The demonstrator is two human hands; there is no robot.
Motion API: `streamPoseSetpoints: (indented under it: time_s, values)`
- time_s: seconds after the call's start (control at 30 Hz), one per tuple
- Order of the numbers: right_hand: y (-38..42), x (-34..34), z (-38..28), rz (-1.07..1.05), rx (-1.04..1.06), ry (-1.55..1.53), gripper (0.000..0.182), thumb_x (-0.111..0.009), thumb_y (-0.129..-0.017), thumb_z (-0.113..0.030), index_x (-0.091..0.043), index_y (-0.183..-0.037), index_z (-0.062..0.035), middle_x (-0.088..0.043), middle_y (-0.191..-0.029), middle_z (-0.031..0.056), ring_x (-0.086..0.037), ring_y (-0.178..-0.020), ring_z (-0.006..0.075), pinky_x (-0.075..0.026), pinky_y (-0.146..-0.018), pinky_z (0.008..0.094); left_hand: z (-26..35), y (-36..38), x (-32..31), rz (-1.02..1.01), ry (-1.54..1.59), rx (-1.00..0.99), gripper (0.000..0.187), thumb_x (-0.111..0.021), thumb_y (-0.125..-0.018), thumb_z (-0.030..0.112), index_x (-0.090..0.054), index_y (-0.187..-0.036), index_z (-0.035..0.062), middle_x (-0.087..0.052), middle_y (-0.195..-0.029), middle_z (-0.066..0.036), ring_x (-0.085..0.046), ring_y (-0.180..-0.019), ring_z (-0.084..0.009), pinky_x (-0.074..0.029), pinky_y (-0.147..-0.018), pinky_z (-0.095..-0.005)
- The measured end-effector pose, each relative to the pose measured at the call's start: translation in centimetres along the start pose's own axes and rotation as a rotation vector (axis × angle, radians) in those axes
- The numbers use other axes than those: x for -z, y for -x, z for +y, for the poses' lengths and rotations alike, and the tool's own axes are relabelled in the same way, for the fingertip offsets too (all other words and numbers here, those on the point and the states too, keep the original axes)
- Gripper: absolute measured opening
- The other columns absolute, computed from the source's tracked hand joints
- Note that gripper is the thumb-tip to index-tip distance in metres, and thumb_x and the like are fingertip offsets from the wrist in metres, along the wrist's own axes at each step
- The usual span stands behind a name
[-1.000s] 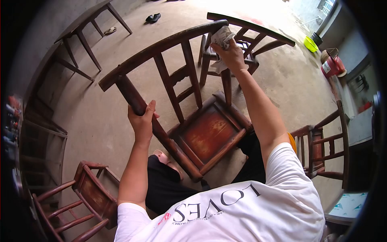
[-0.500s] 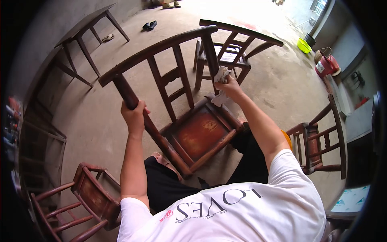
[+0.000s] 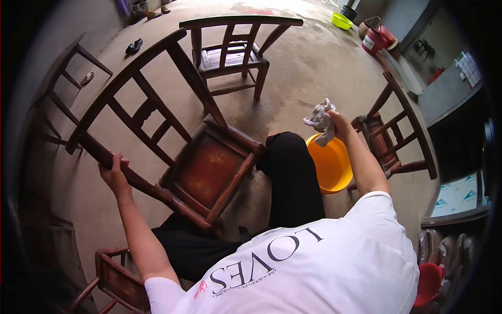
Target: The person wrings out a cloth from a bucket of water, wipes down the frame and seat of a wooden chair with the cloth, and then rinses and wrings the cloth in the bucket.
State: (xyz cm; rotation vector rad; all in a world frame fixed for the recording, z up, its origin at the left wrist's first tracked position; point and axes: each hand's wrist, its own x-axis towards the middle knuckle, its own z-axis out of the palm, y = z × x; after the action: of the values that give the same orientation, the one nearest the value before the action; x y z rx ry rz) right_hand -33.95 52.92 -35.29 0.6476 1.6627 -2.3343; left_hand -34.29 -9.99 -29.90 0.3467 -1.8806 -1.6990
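A dark wooden chair [image 3: 208, 162] stands tilted in front of me, its brown-red seat worn pale in the middle. My left hand [image 3: 115, 168] is wrapped round the chair's left back post. On the right, my right hand [image 3: 339, 124] grips a crumpled greyish-white cloth [image 3: 321, 121], which hangs from the fingers above the rim of a yellow-orange basin [image 3: 332, 166]. The basin sits on the floor beside my right knee. The cloth is apart from the chair.
Another wooden chair [image 3: 235, 58] stands beyond. More chairs are at the right [image 3: 397, 133] and lower left [image 3: 117, 277]. A dark table [image 3: 57, 78] is by the left wall. Black shoes [image 3: 134, 47], a lime basin [image 3: 342, 21] and a red bucket [image 3: 374, 41] lie farther off.
My right hand has left the chair's right back post and moved right with the cloth, over the basin. The view has turned right, bringing the basin into sight. My left hand still holds its post.
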Motion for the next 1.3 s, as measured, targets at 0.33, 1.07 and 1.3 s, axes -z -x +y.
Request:
streamPoseSetpoints:
  time_s: [0.33,1.07,1.3]
  values:
    - [-0.8,15.7,18.7,0.694,-0.228,1.003,0.031,-0.059,-0.071,-0.009,-0.062,-0.100,-0.0006,-0.065,-0.087,0.0141,-0.064,-0.078,0.0257,-0.049,-0.071,0.0353,-0.9,0.1,-0.9,0.463,-0.634,-0.701,0.066,-0.072,-0.078,0.024,-0.028,-0.120,-0.0013,-0.030,-0.119,-0.019,-0.038,-0.107,-0.0275,-0.033,-0.092,-0.0412]
    - [0.5,12.4,20.8,0.565,-0.316,0.887,0.077,-0.067,-0.064,-0.014,-0.034,-0.132,-0.0017,-0.052,-0.123,0.0222,-0.050,-0.115,0.0344,-0.039,-0.098,0.0354,5.9,31.4,-37.5,-0.960,0.184,1.169,0.010,-0.054,-0.084,0.014,-0.055,-0.093,0.0099,-0.052,-0.085,-0.002,-0.050,-0.077,-0.0117,-0.041,-0.075,-0.0358]
    - [1.6,13.4,20.8,0.534,-0.409,1.008,0.057,-0.066,-0.069,-0.011,-0.051,-0.123,-0.0036,-0.056,-0.116,0.0220,-0.054,-0.110,0.0314,-0.041,-0.095,0.0335,2.6,36.9,-41.7,-0.840,0.053,1.220,0.018,-0.049,-0.086,0.020,-0.052,-0.102,0.0118,-0.047,-0.086,-0.003,-0.045,-0.079,-0.0152,-0.036,-0.077,-0.0430]
